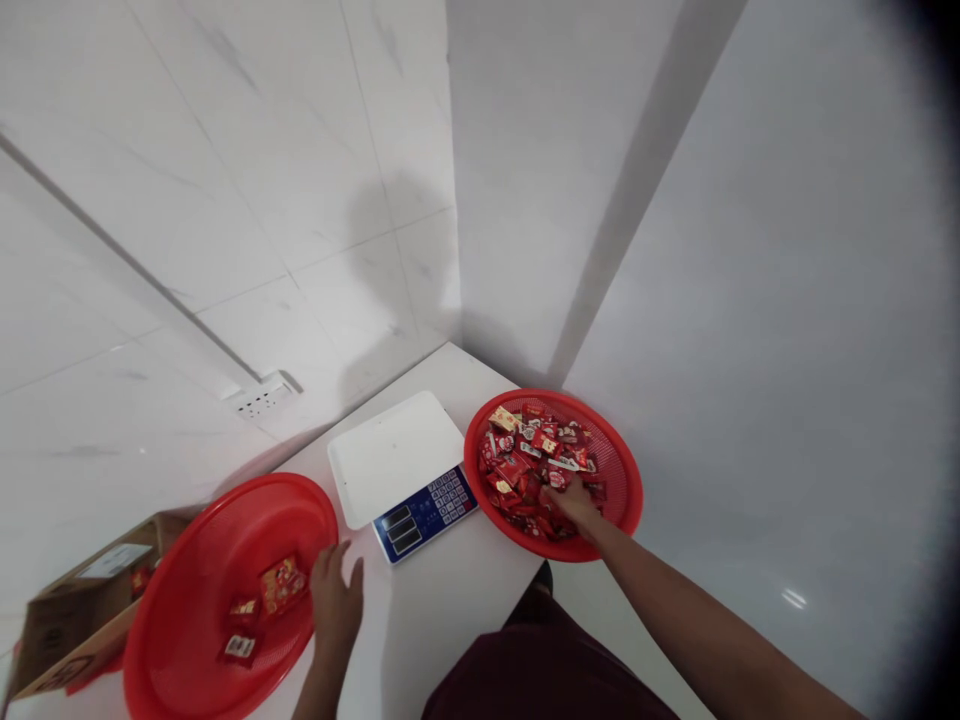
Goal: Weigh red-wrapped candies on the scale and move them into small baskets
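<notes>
My right hand (571, 499) reaches into a red mesh basket (626, 470) at the right, its fingers curled down into a heap of several small red snack packets (534, 455); what they grip is hidden. My left hand (335, 597) rests with fingers apart at the right rim of a second red basket (180, 590) at the left, which holds three packets (280, 584). Between the two baskets stands a white electronic scale (397, 462) with a blue keypad and a bare pan.
Everything sits on a white table (442, 620) in a corner of white tiled walls. An open cardboard box (71, 610) stands at the far left beside the left basket. A wall socket (259, 400) is behind the scale. My dark red clothing (540, 670) shows at the bottom.
</notes>
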The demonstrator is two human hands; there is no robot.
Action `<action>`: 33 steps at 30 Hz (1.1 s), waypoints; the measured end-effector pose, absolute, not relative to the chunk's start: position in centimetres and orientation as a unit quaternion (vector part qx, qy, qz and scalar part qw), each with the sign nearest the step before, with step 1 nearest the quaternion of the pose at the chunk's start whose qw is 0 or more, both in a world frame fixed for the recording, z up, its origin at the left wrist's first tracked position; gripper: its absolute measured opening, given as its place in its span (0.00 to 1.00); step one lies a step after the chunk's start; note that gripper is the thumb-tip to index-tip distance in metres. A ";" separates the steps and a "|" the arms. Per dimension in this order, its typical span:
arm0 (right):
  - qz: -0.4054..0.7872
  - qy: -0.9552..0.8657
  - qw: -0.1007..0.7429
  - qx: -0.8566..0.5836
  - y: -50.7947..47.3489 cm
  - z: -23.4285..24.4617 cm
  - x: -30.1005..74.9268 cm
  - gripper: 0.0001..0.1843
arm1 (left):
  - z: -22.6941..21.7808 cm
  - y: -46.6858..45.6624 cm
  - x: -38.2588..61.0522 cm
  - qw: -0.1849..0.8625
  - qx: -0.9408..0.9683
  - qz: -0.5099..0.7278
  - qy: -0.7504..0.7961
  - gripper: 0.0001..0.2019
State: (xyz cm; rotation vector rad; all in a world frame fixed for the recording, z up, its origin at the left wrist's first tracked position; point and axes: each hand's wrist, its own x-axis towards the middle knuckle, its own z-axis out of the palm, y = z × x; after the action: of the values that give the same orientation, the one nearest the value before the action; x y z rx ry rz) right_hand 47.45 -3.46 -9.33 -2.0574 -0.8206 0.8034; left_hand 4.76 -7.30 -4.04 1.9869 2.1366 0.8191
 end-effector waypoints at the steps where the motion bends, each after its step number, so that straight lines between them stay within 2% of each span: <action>1: 0.324 -0.306 0.393 -0.804 -3.5 -9.3 47.1 0.33 | -3.9 -7.3 6.3 0.077 0.658 0.279 0.695 0.20; 10: 0.442 -0.167 0.534 -0.701 -4.7 -6.1 47.5 0.19 | -3.3 -8.1 15.7 0.257 0.681 0.275 0.628 0.14; 15: 0.468 -0.107 0.576 -0.662 -4.8 -4.5 48.0 0.19 | -2.7 -7.9 17.2 0.341 0.651 0.296 0.610 0.13; 19: 0.520 -0.080 0.603 -0.599 -4.6 -2.5 47.1 0.23 | -1.0 -7.1 18.9 0.472 0.592 0.315 0.572 0.12; 23: 0.585 -0.099 0.594 -0.543 -4.3 0.8 45.1 0.24 | 2.1 -5.9 21.8 0.686 0.427 0.301 0.506 0.21; 27: 0.664 -0.165 0.537 -0.493 -4.7 3.9 42.8 0.22 | 5.0 -4.7 24.6 0.852 0.213 0.283 0.384 0.27; 30: 0.700 -0.221 0.493 -0.467 -5.2 5.0 41.7 0.21 | 5.8 -4.1 25.7 0.890 0.147 0.273 0.334 0.24; 33: 0.693 -0.267 0.479 -0.468 -5.4 5.1 41.2 0.23 | 5.5 -3.7 25.7 0.866 0.128 0.318 0.364 0.16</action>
State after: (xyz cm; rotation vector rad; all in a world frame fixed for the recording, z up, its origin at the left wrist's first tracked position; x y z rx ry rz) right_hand 41.23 -5.40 5.07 -1.1412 -0.6514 1.6927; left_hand 25.67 -3.74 5.46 0.2689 0.7613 0.6655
